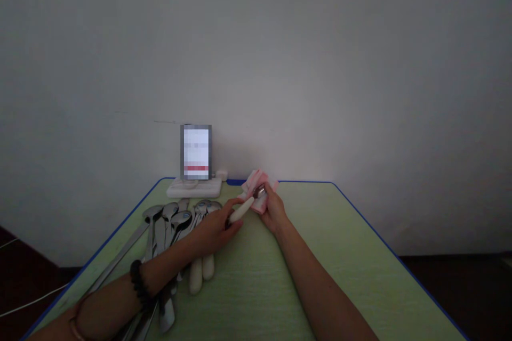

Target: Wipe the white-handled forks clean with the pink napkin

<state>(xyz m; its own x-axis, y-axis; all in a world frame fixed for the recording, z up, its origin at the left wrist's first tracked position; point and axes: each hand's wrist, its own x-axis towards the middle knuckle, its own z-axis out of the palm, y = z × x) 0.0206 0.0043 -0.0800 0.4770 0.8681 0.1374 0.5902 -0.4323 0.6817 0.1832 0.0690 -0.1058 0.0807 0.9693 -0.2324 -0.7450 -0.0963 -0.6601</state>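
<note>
My left hand [218, 226] is closed around the pale handle of a spoon [242, 210], which points up and to the right. The metal end of that spoon lies against a pink and white cloth [259, 205]. My right hand [274, 208] is closed on the cloth, its thumb over the spoon's metal end, most of which the cloth and thumb hide. Beneath and beside my left forearm lies a pile of metal spoons [182, 219], partly hidden by the arm. Two pale handles [196, 277] stick out below my left wrist.
A device with a lit, blurred screen [196, 152] stands on a white base [194, 187] at the table's back edge, by the wall. A small white block [221, 175] sits beside it. The green table [340, 256] has a blue rim, and a white cable [34, 301] runs at the left.
</note>
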